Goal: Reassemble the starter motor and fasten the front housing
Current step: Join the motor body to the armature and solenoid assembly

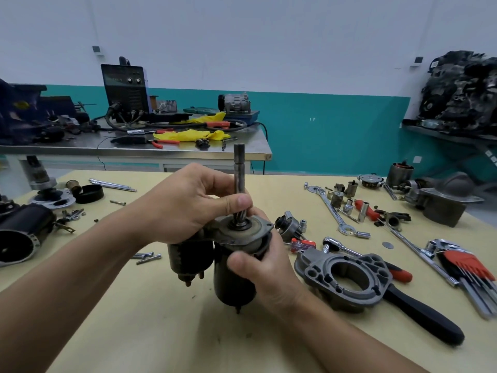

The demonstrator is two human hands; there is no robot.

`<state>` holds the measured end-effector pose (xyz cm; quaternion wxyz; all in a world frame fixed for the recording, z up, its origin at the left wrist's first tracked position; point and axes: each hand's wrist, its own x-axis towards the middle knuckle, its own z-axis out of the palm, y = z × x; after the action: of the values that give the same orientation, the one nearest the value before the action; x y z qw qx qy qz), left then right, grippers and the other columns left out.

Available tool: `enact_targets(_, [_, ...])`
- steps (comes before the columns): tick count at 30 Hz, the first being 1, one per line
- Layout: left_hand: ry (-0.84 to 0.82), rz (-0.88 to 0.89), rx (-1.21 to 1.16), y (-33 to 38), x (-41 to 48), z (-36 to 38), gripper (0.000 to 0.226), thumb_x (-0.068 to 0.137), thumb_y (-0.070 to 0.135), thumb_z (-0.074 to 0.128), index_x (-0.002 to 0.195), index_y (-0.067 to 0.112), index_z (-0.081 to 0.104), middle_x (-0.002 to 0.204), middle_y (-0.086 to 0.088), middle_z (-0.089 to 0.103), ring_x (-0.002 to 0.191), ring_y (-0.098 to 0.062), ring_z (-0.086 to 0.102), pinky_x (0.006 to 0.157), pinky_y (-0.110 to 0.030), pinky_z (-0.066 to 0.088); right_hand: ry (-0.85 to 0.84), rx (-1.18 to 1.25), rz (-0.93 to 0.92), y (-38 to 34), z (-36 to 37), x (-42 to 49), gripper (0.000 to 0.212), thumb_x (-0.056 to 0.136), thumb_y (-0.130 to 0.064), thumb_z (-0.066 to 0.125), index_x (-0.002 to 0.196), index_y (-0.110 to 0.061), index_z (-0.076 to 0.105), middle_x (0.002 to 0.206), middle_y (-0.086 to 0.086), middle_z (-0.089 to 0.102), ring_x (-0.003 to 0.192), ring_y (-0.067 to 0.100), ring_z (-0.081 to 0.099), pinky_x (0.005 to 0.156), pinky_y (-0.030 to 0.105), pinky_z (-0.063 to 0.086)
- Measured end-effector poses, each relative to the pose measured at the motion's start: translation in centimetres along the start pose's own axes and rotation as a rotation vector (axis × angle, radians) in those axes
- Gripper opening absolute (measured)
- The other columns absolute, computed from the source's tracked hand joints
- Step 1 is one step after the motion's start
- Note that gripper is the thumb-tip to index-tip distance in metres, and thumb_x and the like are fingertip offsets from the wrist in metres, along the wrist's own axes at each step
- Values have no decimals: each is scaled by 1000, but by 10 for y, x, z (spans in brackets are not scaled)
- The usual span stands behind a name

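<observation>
At the centre of the frame the starter motor (231, 286) stands upright over the yellow table (161, 332), its dark body pointing down and its shaft (238, 168) rising straight up; whether its lower end touches the table cannot be told. From the left, the left hand (183, 205) reaches over the motor's top, and its thumb and fingers pinch the shaft just above the grey end plate. From the lower right, the right hand (269, 270) wraps around the body, thumb pressed on the front. Just left of the body, the solenoid (188, 259) hangs beside it, partly under the left hand. To the right of the motor, apart from it, the front housing (349, 294) lies flat on the table, with a black-handled tool (422, 316) running out toward the lower right. Farther right lie a hex key set (468, 267) and, above it, a wrench (332, 211). Left of the motor lie loose bolts (148, 257). Across the upper left, a steel bench (134, 150) carries a yellow cloth (188, 135).
</observation>
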<state>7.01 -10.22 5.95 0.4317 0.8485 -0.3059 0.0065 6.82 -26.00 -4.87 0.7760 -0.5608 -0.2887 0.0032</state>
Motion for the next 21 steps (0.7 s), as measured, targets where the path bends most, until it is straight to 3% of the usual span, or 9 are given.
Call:
enact_targets(3, [52, 8, -30, -2, -3, 3, 22, 87, 35, 65, 93, 19, 77, 89, 3, 78, 85, -14, 75, 73, -20, 56, -50, -113, -23, -1, -5, 0, 85, 68, -5, 89, 138, 1, 42, 127, 21, 63, 120, 32, 63, 102, 38, 50])
enact_targets(5, [115, 16, -20, -3, -5, 6, 19, 85, 36, 67, 90, 21, 78, 86, 5, 78, 82, -12, 75, 72, -17, 55, -16, -137, -25, 1, -6, 0, 74, 70, 9, 83, 134, 4, 46, 122, 23, 65, 116, 35, 64, 101, 44, 52])
enact_targets(7, [169, 8, -1, -3, -6, 8, 19, 83, 38, 69, 87, 23, 78, 83, 7, 78, 80, -11, 75, 72, -18, 56, 27, -150, -30, 4, -5, 0, 65, 71, 10, 80, 128, 4, 51, 116, 23, 67, 110, 36, 66, 97, 44, 54])
enact_targets(11, [189, -25, 37, 1, -4, 11, 26, 79, 46, 67, 88, 24, 78, 83, 10, 78, 82, -10, 74, 77, -26, 58, 96, -130, -38, 5, -1, -2, 56, 70, 7, 79, 120, -1, 58, 106, 15, 72, 100, 28, 71, 84, 30, 56])
enact_targets(13, [158, -35, 24, 3, -3, 11, 28, 80, 45, 66, 91, 23, 78, 85, 9, 78, 82, -10, 75, 78, -27, 58, 90, -113, -44, 3, -1, -2, 52, 70, 5, 80, 118, -2, 60, 105, 13, 73, 100, 28, 71, 86, 31, 55])
enact_targets(16, [102, -29, 12, 5, -2, 7, 27, 82, 42, 65, 93, 21, 78, 86, 9, 78, 82, -8, 74, 71, -15, 55, 42, -87, -48, 0, -3, -1, 51, 72, 4, 78, 119, 2, 59, 107, 20, 70, 103, 33, 68, 90, 36, 54])
enact_targets(21, [54, -16, 6, 3, -3, 2, 27, 84, 39, 63, 96, 18, 76, 90, 6, 79, 88, -11, 75, 81, -22, 57, -1, -104, -26, -4, -6, 1, 54, 70, -2, 79, 119, 4, 58, 107, 16, 70, 103, 28, 68, 88, 30, 53])
